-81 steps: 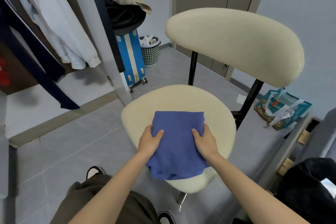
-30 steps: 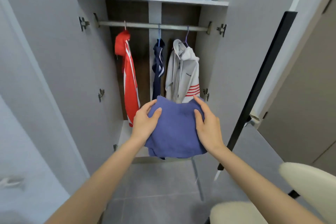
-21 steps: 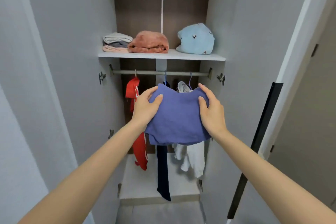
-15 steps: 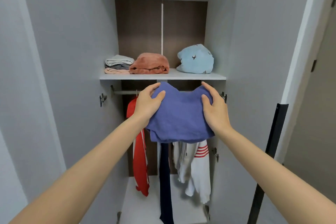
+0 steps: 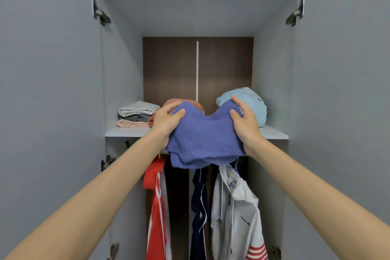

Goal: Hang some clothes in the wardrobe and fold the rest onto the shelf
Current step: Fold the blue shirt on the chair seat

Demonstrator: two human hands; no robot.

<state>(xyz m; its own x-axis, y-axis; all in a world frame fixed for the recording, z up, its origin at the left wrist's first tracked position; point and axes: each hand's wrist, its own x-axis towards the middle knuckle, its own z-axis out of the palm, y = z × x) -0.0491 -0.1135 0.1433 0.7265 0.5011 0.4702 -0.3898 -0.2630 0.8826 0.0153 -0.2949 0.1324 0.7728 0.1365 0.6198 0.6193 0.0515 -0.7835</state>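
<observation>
A person's left hand (image 5: 166,119) and right hand (image 5: 244,121) hold a folded blue cotton garment (image 5: 203,137) between them, one at each side, with thumbs on top and fingers curled under the cloth. The garment sags in the middle and its lower folds hang in front of the white wardrobe shelf (image 5: 272,133), at the shelf's front edge; whether any part of it rests on the shelf cannot be told.

On the shelf, at its left end, lies a small stack of folded clothes in pale grey, dark grey and peach (image 5: 135,114). Just right of that stack, and partly hidden behind the left hand, sits a folded salmon-pink fleece bundle (image 5: 195,104). At the shelf's right end, behind the right hand, is a rounded light-blue fabric bundle with small dark marks (image 5: 256,104).

Below the shelf three garments hang: a red jacket with white stripes (image 5: 156,207) to the left, a dark navy garment with a thin white line (image 5: 199,209) in the middle, and a white hooded top with red-striped cuffs (image 5: 238,211) to the right. The grey wardrobe doors (image 5: 52,91) stand open on both sides of the shelf, with metal hinges (image 5: 100,13) on their inner edges.
</observation>
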